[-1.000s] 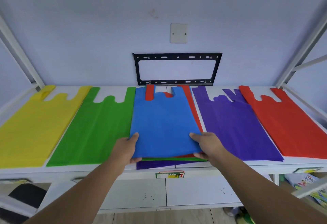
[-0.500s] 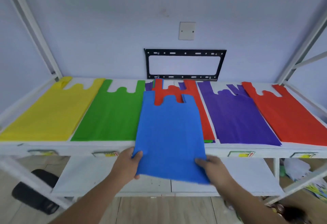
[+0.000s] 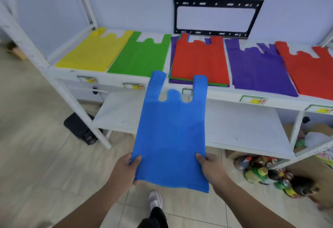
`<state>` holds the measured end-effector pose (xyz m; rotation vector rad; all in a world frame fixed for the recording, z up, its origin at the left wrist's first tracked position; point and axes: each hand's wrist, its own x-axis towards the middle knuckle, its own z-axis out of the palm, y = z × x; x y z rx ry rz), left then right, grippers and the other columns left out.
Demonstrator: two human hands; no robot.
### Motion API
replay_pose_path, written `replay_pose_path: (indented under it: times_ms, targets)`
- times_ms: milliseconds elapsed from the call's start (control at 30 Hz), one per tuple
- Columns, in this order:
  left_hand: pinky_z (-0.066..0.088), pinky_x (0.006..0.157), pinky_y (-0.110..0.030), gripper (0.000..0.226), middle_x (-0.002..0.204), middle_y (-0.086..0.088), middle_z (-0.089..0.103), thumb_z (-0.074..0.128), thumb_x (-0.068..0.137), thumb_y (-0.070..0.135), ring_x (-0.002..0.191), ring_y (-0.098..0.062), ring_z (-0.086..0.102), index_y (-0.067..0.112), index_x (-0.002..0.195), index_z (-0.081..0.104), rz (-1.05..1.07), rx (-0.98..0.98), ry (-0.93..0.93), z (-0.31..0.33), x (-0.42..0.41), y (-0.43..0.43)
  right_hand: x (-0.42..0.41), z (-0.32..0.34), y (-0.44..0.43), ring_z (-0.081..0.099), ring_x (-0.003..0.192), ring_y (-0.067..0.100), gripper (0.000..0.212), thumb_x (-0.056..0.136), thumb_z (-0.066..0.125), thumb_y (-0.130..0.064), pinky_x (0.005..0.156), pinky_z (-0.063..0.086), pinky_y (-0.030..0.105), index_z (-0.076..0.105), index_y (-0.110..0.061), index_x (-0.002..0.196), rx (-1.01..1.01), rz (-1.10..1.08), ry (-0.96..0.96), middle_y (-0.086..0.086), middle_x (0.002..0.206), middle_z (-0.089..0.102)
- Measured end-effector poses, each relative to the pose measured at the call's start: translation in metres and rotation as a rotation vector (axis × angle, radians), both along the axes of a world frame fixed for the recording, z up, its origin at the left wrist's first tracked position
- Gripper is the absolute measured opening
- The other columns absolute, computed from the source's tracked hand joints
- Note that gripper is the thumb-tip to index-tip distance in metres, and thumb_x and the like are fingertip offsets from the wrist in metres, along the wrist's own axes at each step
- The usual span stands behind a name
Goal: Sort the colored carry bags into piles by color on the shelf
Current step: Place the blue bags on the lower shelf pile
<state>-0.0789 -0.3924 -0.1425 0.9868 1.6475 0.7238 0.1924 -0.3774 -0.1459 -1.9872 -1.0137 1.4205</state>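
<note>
You have the blue carry bag (image 3: 171, 134) in both hands, held flat in the air in front of the shelf, clear of the top shelf (image 3: 216, 95) and hanging over the lower shelf board (image 3: 243, 130), handles pointing away from you. Your left hand (image 3: 124, 170) pinches its near left corner, thumb on top and fingers underneath; your right hand (image 3: 212, 168) has the same grip on the near right edge. On the top shelf four piles already look sorted: yellow bags (image 3: 93, 51) at the far left, green bags (image 3: 142, 54) just beside them, purple bags (image 3: 259, 67) toward the right, and red bags (image 3: 310, 71) at the far right, overlapping the purple edge. Between green and purple lies the mixed stack (image 3: 200, 60), red on top with green, purple and a sliver of blue showing at its edges, so that stack seems to be what is left. No blue pile shows anywhere, so this bag probably starts one; the bare lower shelf board looks like the likeliest free spot. How many bags the mixed stack holds cannot be told.
</note>
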Motion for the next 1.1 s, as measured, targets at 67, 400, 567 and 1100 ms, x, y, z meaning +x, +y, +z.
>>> replay_pose_path:
  times_ms: [67, 400, 567, 1100]
  targets:
    - [0.033, 0.039, -0.026, 0.026, 0.048, 0.003, 0.045, 0.05, 0.103, 0.026, 0.038, -0.014, 0.039, 0.004, 0.099, 0.064, 0.029, -0.029, 0.0, -0.003, -0.008, -0.026, -0.007, -0.008, -0.015, 0.073, 0.087, 0.035, 0.043, 0.101, 0.051, -0.037, 0.08, 0.059, 0.049, 0.069, 0.002, 0.097, -0.003, 0.045, -0.004, 0.015, 0.093, 0.076]
    - [0.034, 0.043, -0.026, 0.024, 0.056, -0.001, 0.046, 0.05, 0.102, 0.026, 0.043, -0.016, 0.04, 0.009, 0.096, 0.066, 0.097, -0.075, -0.042, -0.013, -0.045, -0.04, -0.048, -0.042, -0.019, 0.063, 0.069, 0.023, 0.042, 0.101, 0.049, -0.034, 0.064, 0.046, 0.032, 0.067, 0.003, 0.098, -0.07, 0.13, -0.069, 0.022, 0.097, 0.072]
    - [0.041, 0.042, -0.025, 0.02, 0.051, 0.008, 0.054, 0.05, 0.102, 0.025, 0.041, -0.011, 0.047, 0.02, 0.098, 0.069, 0.104, -0.043, -0.003, -0.033, -0.079, 0.035, -0.076, -0.061, 0.051, 0.069, 0.08, 0.03, 0.038, 0.101, 0.05, -0.033, 0.069, 0.047, 0.034, 0.068, 0.001, 0.102, -0.041, 0.089, -0.044, 0.021, 0.1, 0.073]
    - [0.044, 0.042, -0.017, 0.015, 0.083, 0.004, 0.055, 0.051, 0.1, 0.024, 0.056, -0.006, 0.053, 0.023, 0.109, 0.063, 0.083, 0.419, 0.004, -0.151, -0.2, 0.426, -0.2, -0.165, 0.427, 0.069, 0.104, 0.022, 0.025, 0.082, 0.063, -0.039, 0.097, 0.056, 0.05, 0.073, -0.02, 0.093, 0.472, -0.128, 0.097, 0.003, 0.108, 0.075]
